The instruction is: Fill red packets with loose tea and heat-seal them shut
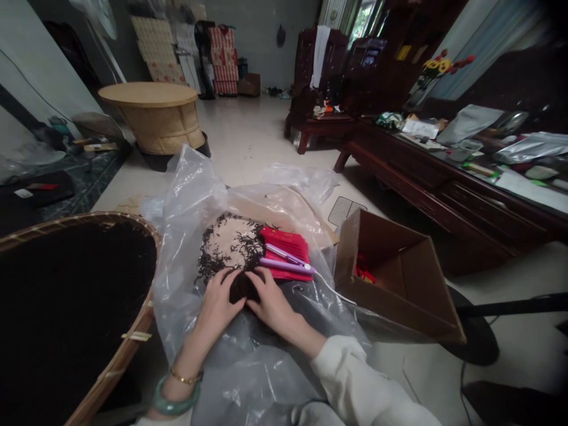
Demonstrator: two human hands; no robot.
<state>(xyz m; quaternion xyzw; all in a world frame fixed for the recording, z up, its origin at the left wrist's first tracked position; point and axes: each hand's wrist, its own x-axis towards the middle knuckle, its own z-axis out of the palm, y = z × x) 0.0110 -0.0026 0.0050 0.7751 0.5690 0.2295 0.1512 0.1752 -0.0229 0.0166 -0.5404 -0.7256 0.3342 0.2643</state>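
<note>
My left hand (220, 294) and my right hand (271, 297) meet in front of me with fingers curled round a clump of dark dried tea leaves (243, 288). Their thumbs come close together on the near side. Just beyond the hands, more dark leaves (208, 255) lie scattered around a bare pale patch on a clear plastic sheet (190, 195). To the right is a stack of red packets (288, 239). On the packets rests a slim purple flat iron (288, 264) with a white cord, its two arms apart.
At left stands a wide bamboo basket (144, 331) filled with dark leaves. An open cardboard box (399, 272) with red packets inside is on the right. Farther off are a round bamboo table (148, 94), a dark wooden bench (417, 171) and stacked boxes (224, 59).
</note>
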